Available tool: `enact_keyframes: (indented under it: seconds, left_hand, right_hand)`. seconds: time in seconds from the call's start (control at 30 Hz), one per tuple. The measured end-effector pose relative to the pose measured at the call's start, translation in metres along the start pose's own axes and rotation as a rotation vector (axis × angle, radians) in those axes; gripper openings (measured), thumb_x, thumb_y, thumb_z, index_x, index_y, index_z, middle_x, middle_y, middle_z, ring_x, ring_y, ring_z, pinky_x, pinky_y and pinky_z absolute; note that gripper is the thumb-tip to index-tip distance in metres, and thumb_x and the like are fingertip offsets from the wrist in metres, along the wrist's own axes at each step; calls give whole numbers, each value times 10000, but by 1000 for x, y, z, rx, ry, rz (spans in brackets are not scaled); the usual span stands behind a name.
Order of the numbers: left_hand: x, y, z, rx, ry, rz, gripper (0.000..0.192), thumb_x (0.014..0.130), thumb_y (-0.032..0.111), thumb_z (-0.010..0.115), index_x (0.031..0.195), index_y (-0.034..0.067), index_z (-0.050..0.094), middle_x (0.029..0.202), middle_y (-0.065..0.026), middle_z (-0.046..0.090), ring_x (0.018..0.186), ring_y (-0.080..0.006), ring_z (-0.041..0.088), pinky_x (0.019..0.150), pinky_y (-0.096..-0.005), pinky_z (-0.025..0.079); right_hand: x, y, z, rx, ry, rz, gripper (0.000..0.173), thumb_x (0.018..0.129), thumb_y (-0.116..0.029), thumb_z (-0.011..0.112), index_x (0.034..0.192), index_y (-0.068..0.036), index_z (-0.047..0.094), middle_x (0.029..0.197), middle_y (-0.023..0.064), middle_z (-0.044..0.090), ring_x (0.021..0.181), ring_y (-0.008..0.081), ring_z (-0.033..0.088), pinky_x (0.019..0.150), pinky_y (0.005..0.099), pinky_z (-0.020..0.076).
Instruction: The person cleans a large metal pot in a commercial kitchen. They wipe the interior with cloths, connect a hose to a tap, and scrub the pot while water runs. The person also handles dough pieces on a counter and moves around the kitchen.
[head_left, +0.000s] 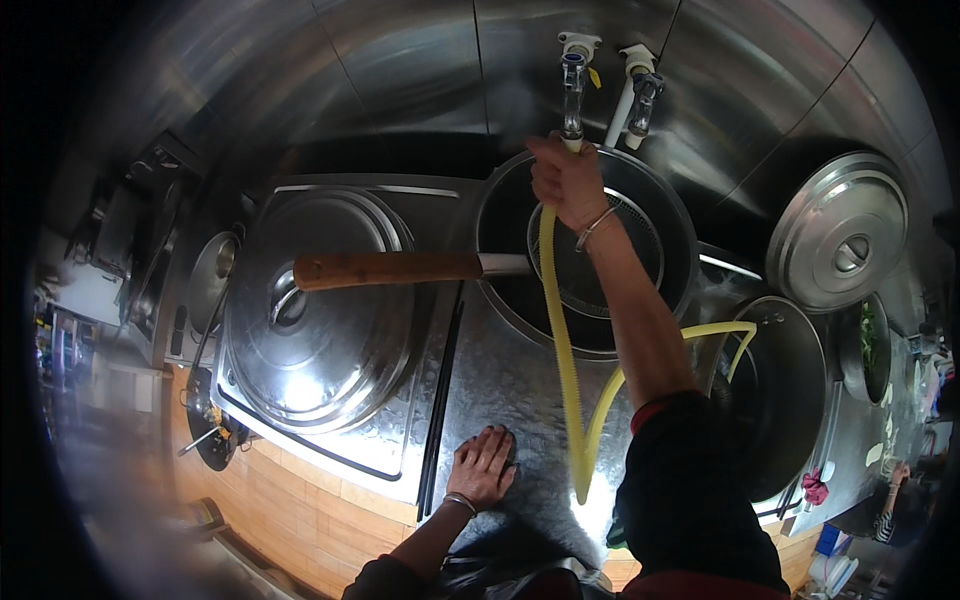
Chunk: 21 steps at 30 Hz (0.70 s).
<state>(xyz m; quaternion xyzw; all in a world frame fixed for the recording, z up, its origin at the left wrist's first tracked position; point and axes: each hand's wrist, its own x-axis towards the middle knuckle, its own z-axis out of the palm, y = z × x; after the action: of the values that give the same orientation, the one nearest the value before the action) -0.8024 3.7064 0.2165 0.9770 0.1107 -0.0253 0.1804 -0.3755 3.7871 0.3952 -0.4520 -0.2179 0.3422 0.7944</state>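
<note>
My right hand (564, 180) grips a yellow corrugated hose (556, 285) just beneath the spout of a wall faucet (574, 86). Whether the hose end is fitted over the spout is hidden by my fingers. From there the hose drops to a sharp bend over the counter, then passes behind my forearm and over the rim of a large deep pot (787, 420). Flat on the steel counter (517, 375) lies my left hand (482, 466), palm down and holding nothing. Under my right arm, a round strainer (649, 232) with a wooden handle (386, 268) sits in a wide pot (499, 202).
The handle reaches over a large lidded vessel (322, 360) on the left. A second faucet (643, 101) is beside the first. At right, a steel lid (840, 232) leans upright near a pot with greens (868, 337). Another person's hand (900, 472) shows far right.
</note>
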Motion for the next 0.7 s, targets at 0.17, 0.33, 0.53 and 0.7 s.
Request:
enact_keyframes:
  seconds: [0.17,0.33,0.53,0.7]
  left_hand:
    - [1,0,1,-8,15,1,616,910,389,568,1442,105,441,1509,-114,401,1387,-287,379,1093,-481,292]
    - [1,1,0,-1,30,3,612,913,393,566,1439,107,438,1502,-103,407,1385,-274,382,1096,-475,291]
    - [1,2,-2,-5,38,0,612,911,395,563,1438,110,440,1501,-101,405,1384,-275,377,1093,-478,290]
    - [-1,3,0,14,25,0,616,907,395,561,1442,117,437,1507,-96,400,1384,-274,375,1090,-471,293]
  right_hand:
    - [15,-9,-6,361,-529,187,370,865,-99,682,608,-162,423,472,-56,328,354,54,314,343,233,214]
    - [2,-2,0,33,-103,66,267,861,-146,712,685,-127,512,505,-51,392,403,67,369,375,229,281]
    - [-40,19,7,-763,390,-259,184,906,-191,663,902,-12,620,658,62,589,575,172,576,547,316,474]
    - [-19,34,16,-1136,695,-342,354,924,-326,646,904,28,637,781,236,676,782,402,684,645,439,506]
